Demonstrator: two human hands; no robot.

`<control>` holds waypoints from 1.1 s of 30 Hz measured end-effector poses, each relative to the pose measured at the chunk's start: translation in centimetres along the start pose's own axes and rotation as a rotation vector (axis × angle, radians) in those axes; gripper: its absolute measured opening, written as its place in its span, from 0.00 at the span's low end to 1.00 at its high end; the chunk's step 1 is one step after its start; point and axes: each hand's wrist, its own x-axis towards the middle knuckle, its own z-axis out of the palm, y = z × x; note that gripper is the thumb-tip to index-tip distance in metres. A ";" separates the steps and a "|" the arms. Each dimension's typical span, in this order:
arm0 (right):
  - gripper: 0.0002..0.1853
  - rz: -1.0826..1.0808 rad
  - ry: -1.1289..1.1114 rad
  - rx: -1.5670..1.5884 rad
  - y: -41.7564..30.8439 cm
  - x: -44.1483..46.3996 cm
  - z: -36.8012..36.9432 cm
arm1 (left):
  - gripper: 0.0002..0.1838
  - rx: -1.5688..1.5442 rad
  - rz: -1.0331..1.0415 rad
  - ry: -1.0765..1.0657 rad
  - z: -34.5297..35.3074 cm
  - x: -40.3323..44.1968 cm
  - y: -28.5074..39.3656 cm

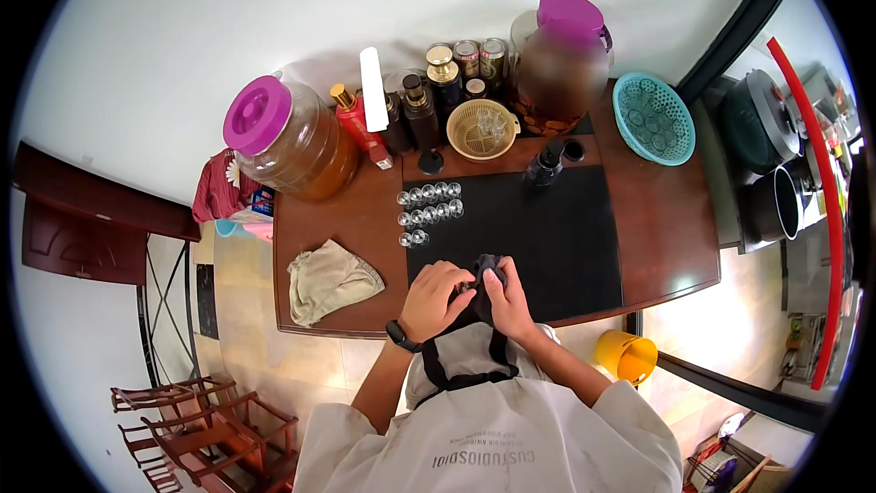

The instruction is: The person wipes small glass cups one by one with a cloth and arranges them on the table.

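two hands work close together at the near edge of the counter: the left hand has its fingers and thumb pinched in on a dark cloth, and the right hand grips the same cloth, thumb on top. whether something is wrapped inside it i cannot tell. if so, a loose pinch could let it slip, and so near the edge it could drop to the floor.

the likelier trouble, i'd judge, is just beyond the left hand: small glasses, five, five and two in rows on the left of the black mat. they stand close, so a stray knuckle or trailing cloth corner could topple one into its neighbours. the black bottle towards the back of the mat seems safer, being well apart from both hands.

as for containers, the left jar holds amber liquid under a purple lid; the right jar looks darker, with lumps at the bottom. clear glassware sits in the beige basket, and round clear pieces line the blue basket.
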 end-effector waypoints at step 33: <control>0.10 -0.432 -0.222 -0.324 -2.4 0.1 -1.1 | 0.15 -0.309 -0.502 0.326 0.6 -1.0 -0.9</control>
